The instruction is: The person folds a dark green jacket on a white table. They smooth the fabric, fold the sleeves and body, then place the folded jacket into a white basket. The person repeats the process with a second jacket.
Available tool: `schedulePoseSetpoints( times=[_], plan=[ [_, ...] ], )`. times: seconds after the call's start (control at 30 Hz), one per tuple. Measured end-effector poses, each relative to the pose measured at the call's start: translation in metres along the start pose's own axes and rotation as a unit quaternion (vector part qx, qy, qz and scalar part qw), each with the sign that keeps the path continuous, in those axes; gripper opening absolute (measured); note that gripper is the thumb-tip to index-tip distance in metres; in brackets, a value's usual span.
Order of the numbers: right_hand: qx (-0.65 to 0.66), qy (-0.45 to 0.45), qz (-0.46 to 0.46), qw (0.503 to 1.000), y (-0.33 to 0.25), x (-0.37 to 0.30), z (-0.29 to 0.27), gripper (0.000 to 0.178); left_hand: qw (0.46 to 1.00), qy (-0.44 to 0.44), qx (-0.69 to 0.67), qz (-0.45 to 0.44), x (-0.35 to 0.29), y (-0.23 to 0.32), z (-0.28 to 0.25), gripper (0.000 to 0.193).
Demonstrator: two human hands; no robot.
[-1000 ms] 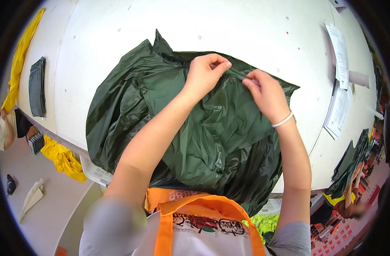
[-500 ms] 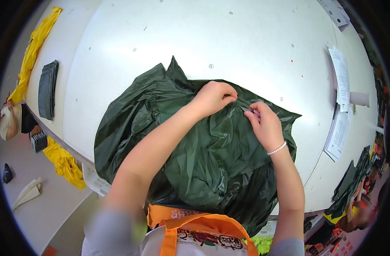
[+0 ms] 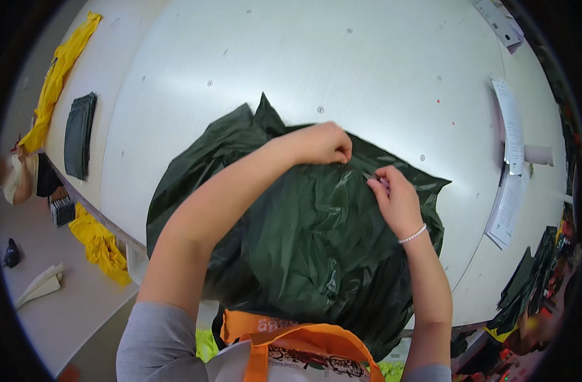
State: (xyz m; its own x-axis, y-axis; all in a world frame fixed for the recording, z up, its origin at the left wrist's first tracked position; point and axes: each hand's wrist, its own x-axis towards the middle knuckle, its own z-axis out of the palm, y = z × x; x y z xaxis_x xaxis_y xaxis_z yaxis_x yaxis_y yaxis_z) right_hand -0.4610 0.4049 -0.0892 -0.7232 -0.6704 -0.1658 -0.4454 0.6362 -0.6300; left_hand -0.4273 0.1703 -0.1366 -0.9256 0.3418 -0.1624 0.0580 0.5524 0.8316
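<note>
Two hands pinch at a crumpled dark green sheet (image 3: 304,229)

The sheet, thin and film-like with a soft gloss, lies in sharp creases and loose puckers on the smooth white counter (image 3: 380,70), at the near side, its lower part sagging by the person's orange-trimmed apron (image 3: 256,356). The left hand (image 3: 327,144) is closed at the fingertips on the sheet near its far edge. The right hand (image 3: 399,202) is curled, thumb and forefinger close together, around a small purplish thing (image 3: 385,184), mostly hidden; whether its grip also has the sheet, I cannot tell.

Compared with half a second ago, the left elbow is out higher, more grey sleeve (image 3: 158,340) shows, and the fingertips are slightly farther apart. The sheet keeps its place against the counter's screws.

One peaked corner points away from the person, another to the right; the far edge slants nearer toward the right. The heap looks a little longer from side to side, though its folds blur any clear axis.
</note>
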Motion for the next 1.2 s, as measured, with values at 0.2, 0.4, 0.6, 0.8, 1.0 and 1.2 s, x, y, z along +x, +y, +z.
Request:
schedulePoseSetpoints(
  times=[0.2, 0.4, 0.6, 0.8, 1.0, 1.2],
  plan=[
    [0.012, -0.007, -0.013, 1.0, -0.008, 0.001, 0.003, 0.021, 0.993, -0.043, 0.108, -0.006, -0.01, 0.016, -0.01, 0.011],
    [-0.148, -0.014, -0.093, 0.985, -0.025, 0.017, 0.01, 0.022, 0.958, 0.021, 0.283, 0.037, -0.017, 0.022, -0.009, 0.008],
    [-0.196, -0.02, -0.12, 0.973, -0.021, 0.024, 0.019, 0.022, 0.98, 0.083, 0.178, 0.025, -0.025, 0.023, -0.014, 0.008],
    [-0.186, -0.02, -0.11, 0.976, -0.017, 0.023, 0.022, 0.023, 0.97, 0.234, -0.029, -0.055, -0.047, 0.031, -0.037, 0.008],
    [-0.016, 0.019, -0.066, 0.997, -0.022, 0.018, 0.014, 0.026, 0.905, 0.338, -0.232, -0.11, -0.127, 0.077, -0.058, 0.005],
    [0.044, 0.012, -0.017, 0.999, -0.022, 0.027, 0.016, 0.028, 0.843, -0.181, -0.389, -0.324, -0.315, 0.085, 0.01, 0.008]
  ],
)
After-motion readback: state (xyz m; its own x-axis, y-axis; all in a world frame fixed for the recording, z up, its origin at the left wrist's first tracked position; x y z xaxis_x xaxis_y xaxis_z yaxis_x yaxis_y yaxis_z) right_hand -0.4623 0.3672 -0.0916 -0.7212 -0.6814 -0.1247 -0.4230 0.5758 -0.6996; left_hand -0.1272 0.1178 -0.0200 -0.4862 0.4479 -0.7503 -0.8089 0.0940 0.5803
